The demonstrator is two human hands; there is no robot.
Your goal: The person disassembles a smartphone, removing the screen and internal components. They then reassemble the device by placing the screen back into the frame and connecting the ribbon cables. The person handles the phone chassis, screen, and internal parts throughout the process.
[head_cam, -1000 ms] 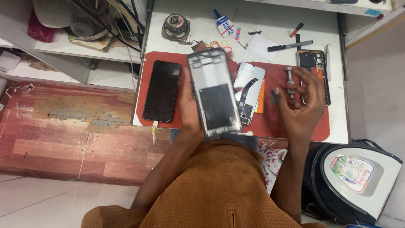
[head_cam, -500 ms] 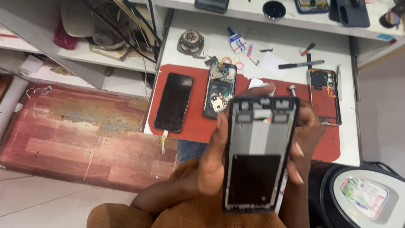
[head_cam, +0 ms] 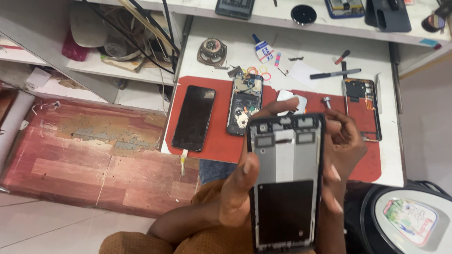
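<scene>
Both hands are holding a phone frame [head_cam: 286,181] upright, near the camera and above the near edge of the table [head_cam: 306,61]. The left hand [head_cam: 240,188] is gripping its left edge with fingers closed; the right hand [head_cam: 341,155] is clasping its right edge. A dark phone [head_cam: 194,118] and an opened phone [head_cam: 245,102] are lying on the red mat [head_cam: 221,141] behind.

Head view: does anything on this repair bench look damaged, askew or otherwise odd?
Yes. The phone frame held up by the left hand and right hand is stripped bare. On the red mat, an opened phone lies with its insides exposed and tilted, beside an intact dark phone.
</scene>
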